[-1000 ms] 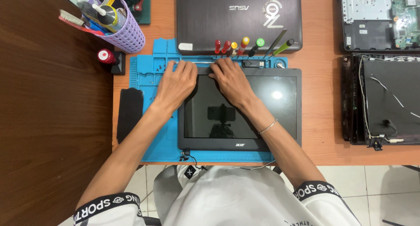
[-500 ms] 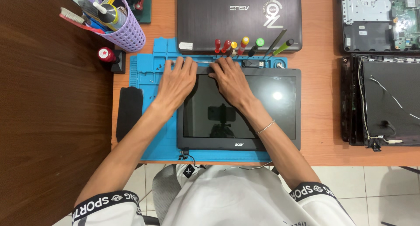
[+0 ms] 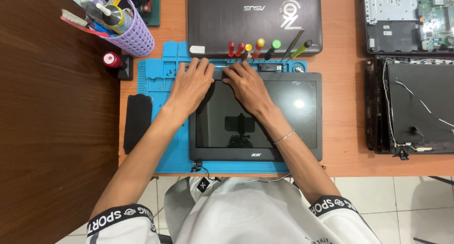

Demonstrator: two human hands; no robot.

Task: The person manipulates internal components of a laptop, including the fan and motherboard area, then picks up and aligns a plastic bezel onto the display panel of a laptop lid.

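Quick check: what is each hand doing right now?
Left hand: fingers flat on the top edge of the laptop screen panel, gripping nothing.
Right hand: same, pressing that edge.

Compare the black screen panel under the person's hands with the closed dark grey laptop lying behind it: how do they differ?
The black screen panel lies glass up on the blue work mat, showing reflections; the closed dark grey laptop shows only its matte lid. Both hands, left hand and right hand, rest on the panel's top edge; neither touches the laptop. Screwdrivers lean on the laptop, none on the panel. Both are flat, dark rectangles.
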